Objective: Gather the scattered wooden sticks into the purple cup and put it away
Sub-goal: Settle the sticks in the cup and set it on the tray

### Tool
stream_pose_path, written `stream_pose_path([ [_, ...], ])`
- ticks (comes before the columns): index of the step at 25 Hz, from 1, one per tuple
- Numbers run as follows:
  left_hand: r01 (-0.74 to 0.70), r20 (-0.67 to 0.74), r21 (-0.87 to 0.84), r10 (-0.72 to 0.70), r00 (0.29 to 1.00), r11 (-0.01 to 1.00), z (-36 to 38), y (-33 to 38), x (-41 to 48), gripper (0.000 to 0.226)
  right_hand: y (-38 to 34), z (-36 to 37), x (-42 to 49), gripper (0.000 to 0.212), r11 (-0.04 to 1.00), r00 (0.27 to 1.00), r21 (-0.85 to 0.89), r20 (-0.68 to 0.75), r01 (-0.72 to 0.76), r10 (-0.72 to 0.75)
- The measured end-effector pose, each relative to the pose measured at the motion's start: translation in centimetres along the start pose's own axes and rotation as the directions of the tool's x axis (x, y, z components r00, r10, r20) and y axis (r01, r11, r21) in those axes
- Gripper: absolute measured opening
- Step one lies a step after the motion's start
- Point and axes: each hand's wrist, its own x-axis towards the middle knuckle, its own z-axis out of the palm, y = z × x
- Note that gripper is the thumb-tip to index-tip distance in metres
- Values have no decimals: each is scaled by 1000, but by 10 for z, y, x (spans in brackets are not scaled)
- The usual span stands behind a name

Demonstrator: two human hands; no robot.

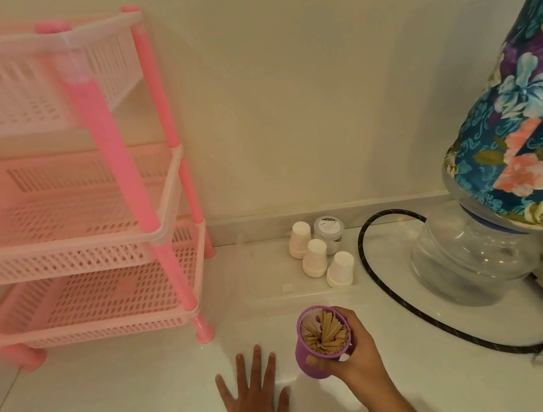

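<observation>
The purple cup (305,346) stands upright near the front middle of the white counter (116,399), filled with several wooden sticks (325,335) that fan out inside it. My right hand (354,350) grips the cup from its right side, thumb on the near wall and fingers curled round the far rim. My left hand (254,398) lies flat on the counter just left of the cup, fingers spread and straight, holding nothing. No loose sticks show on the counter.
A pink three-tier plastic rack (66,205) stands at the left against the wall. Three upturned white paper cups (318,255) and a small lidded jar (329,231) sit behind the purple cup. A water bottle under a floral cover (511,153) and a black cable (388,290) occupy the right.
</observation>
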Motion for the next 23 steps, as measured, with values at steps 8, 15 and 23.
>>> stream_pose_path([
  [8,-25,-47,58,27,999,998,-20,13,16,110,37,10,10,91,993,997,-86,-8,-83,83],
  [15,-17,162,88,2,987,996,-36,11,31,140,9,45,130,89,997,991,-64,-132,-37,29],
  [23,175,66,-290,-163,984,941,-26,10,43,79,1,90,219,77,995,987,-89,-158,-47,32],
])
